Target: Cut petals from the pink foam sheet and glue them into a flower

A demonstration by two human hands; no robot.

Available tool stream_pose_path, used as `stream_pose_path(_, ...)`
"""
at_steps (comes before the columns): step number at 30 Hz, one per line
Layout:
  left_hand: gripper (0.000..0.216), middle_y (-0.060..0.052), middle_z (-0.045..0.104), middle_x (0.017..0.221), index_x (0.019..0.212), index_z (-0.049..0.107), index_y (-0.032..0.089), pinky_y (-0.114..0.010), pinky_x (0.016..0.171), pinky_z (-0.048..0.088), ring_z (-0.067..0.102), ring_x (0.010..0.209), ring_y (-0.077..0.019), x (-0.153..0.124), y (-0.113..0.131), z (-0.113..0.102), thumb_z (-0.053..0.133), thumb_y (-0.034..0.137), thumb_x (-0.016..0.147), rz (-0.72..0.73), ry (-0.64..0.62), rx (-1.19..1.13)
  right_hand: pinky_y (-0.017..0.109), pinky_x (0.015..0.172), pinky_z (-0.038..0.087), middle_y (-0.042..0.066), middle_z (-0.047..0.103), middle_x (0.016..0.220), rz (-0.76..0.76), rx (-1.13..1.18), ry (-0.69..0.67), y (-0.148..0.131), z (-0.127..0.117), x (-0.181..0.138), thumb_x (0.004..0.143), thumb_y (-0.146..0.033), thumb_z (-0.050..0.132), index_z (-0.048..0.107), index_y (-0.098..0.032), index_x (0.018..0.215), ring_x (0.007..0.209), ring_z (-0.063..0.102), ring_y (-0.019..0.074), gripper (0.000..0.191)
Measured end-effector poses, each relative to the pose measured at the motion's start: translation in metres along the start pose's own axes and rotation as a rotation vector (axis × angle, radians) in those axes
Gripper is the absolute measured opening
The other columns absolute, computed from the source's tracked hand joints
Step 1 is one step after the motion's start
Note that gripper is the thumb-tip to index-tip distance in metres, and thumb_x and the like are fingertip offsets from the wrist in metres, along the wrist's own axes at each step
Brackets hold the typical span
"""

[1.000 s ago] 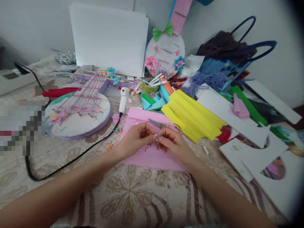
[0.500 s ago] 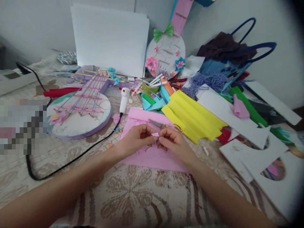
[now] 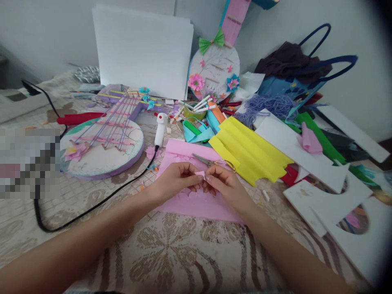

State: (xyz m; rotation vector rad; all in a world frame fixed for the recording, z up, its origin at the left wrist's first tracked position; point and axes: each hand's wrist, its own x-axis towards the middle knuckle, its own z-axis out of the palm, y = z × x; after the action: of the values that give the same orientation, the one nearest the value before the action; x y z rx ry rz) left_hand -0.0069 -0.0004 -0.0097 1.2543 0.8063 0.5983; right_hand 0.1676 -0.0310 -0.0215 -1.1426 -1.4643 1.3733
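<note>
Between my fingertips is a small piece of pink crepe paper (image 3: 200,174). My left hand (image 3: 181,178) pinches it from the left, and my right hand (image 3: 220,179) pinches it from the right, thumbs almost meeting. Below both hands lies a pink crepe paper sheet (image 3: 196,207), its far end rolled up. Scissors (image 3: 208,161) with gold handles rest on that sheet, just beyond my fingers. Loose pink cut pieces lie under my hands, partly hidden by them.
A white glue gun (image 3: 160,130) with a black cord stands behind the sheet. At left lies a paper-decorated banjo-like instrument (image 3: 104,155); another (image 3: 216,69) leans on the wall. Yellow crepe paper (image 3: 249,149), white card cutouts (image 3: 324,200) and purple yarn (image 3: 266,108) fill the right.
The small pink piece shows a little more between my fingertips and has turned slightly. My hands have hardly moved, and the things around them lie as before.
</note>
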Motion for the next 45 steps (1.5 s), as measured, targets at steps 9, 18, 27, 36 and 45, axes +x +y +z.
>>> stream_pose_path(9, 0.021, -0.001, 0.059, 0.067, 0.074, 0.056, 0.012, -0.023, 0.058, 0.042, 0.053, 0.059, -0.0087, -0.001, -0.002, 0.001, 0.059, 0.033, 0.078, -0.001, -0.009, -0.025, 0.022, 0.049, 0.037, -0.002, 0.054, 0.063, -0.027, -0.045, 0.015, 0.0, -0.001, 0.0, 0.084, -0.025, 0.051, 0.053, -0.019, 0.074, 0.055, 0.05, 0.0103, 0.013)
stream_pose_path(18, 0.021, 0.0, 0.058, 0.063, 0.072, 0.055, 0.012, -0.022, 0.057, 0.041, 0.052, 0.058, -0.0087, -0.002, 0.0, 0.002, 0.06, 0.032, 0.076, -0.009, 0.019, -0.013, 0.022, 0.053, 0.039, -0.002, 0.053, 0.064, -0.055, -0.126, 0.031, -0.008, 0.003, -0.003, 0.083, -0.02, 0.05, 0.051, -0.018, 0.073, 0.059, 0.051, 0.0106, 0.01)
stream_pose_path(27, 0.019, 0.001, 0.057, 0.06, 0.068, 0.054, 0.013, -0.022, 0.055, 0.039, 0.051, 0.055, -0.0082, -0.001, 0.0, 0.001, 0.061, 0.029, 0.075, -0.015, 0.009, -0.022, 0.023, 0.053, 0.039, -0.001, 0.053, 0.065, -0.072, -0.152, 0.03, -0.008, 0.004, -0.004, 0.082, -0.018, 0.049, 0.052, -0.018, 0.073, 0.06, 0.051, 0.0113, 0.009)
stream_pose_path(36, 0.02, 0.0, 0.057, 0.062, 0.069, 0.054, 0.012, -0.023, 0.055, 0.039, 0.051, 0.056, -0.0084, -0.002, 0.0, 0.001, 0.059, 0.03, 0.077, -0.012, 0.01, -0.037, 0.023, 0.051, 0.039, -0.001, 0.055, 0.062, -0.041, -0.073, 0.019, -0.008, 0.004, -0.003, 0.084, -0.027, 0.05, 0.053, -0.018, 0.072, 0.056, 0.052, 0.0109, 0.014)
stream_pose_path(45, 0.019, 0.0, 0.059, 0.065, 0.074, 0.055, 0.012, -0.022, 0.056, 0.041, 0.052, 0.057, -0.0082, -0.001, -0.001, 0.003, 0.058, 0.031, 0.078, -0.002, 0.028, -0.048, 0.024, 0.054, 0.039, -0.002, 0.051, 0.063, -0.07, -0.177, 0.093, -0.009, 0.005, -0.002, 0.077, -0.018, 0.053, 0.051, -0.018, 0.068, 0.058, 0.049, 0.0113, 0.009)
